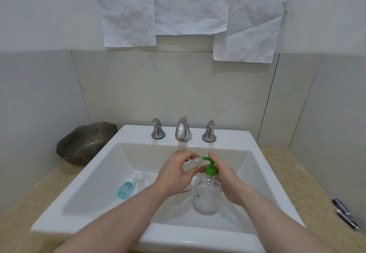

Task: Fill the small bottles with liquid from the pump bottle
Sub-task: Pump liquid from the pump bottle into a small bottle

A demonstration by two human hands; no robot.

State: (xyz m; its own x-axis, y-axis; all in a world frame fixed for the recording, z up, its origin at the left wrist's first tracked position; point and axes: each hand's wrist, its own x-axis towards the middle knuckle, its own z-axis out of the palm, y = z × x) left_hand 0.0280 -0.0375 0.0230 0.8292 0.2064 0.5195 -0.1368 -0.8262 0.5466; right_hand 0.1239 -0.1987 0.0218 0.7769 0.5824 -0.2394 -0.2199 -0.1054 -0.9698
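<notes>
Left grip (174,170) pinches small clear bottle (191,163) at green nozzle (206,158); right grip (227,177) presses pump bottle (207,193) head. Light, slick plastic; hold bottle mid-body.

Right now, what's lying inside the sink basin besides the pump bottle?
A blue small bottle and a clear one lie on the sink floor at left. The forearms cover part of the floor, so anything beneath them is hidden.

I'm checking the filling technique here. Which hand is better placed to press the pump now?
The right hand. Its fingers already rest on the green pump head, above the pump bottle. The left hand is busy holding a small clear bottle tilted at the spout, so it likely should stay there.
</notes>
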